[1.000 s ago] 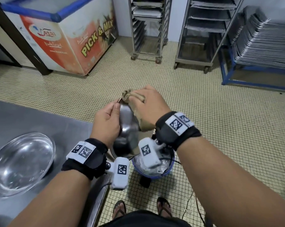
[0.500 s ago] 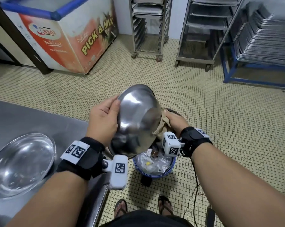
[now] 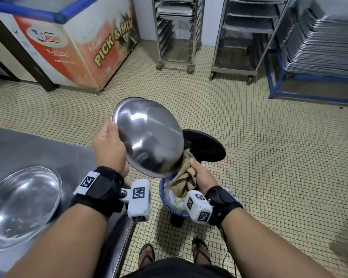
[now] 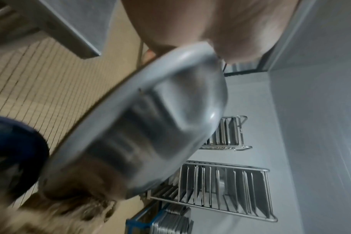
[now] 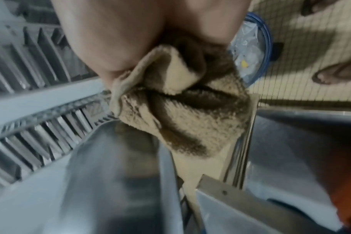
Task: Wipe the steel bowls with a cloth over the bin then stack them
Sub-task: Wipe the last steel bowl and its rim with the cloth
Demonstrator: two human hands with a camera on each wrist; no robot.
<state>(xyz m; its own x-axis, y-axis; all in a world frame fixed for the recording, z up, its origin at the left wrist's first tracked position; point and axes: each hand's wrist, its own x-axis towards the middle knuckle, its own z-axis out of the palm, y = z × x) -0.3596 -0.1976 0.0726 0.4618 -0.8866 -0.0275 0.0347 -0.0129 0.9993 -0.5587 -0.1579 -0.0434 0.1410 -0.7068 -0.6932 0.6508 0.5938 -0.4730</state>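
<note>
My left hand grips the rim of a steel bowl, which is tilted with its outer side toward me, above the blue bin. The same bowl fills the left wrist view, blurred. My right hand holds a bunched tan cloth against the bowl's lower right edge. In the right wrist view the cloth bulges out of that hand, touching the bowl's wall. A second steel bowl rests upright on the steel counter at the left.
The bin's black lid stands open behind the bowl. My sandalled feet are close to the bin. An orange chest freezer, tray racks and stacked metal trays line the far side of the tiled floor.
The bowl has turned so that its outer side faces me and has risen. My right hand with the cloth has gone from the top rim down to the bowl's lower right edge.
</note>
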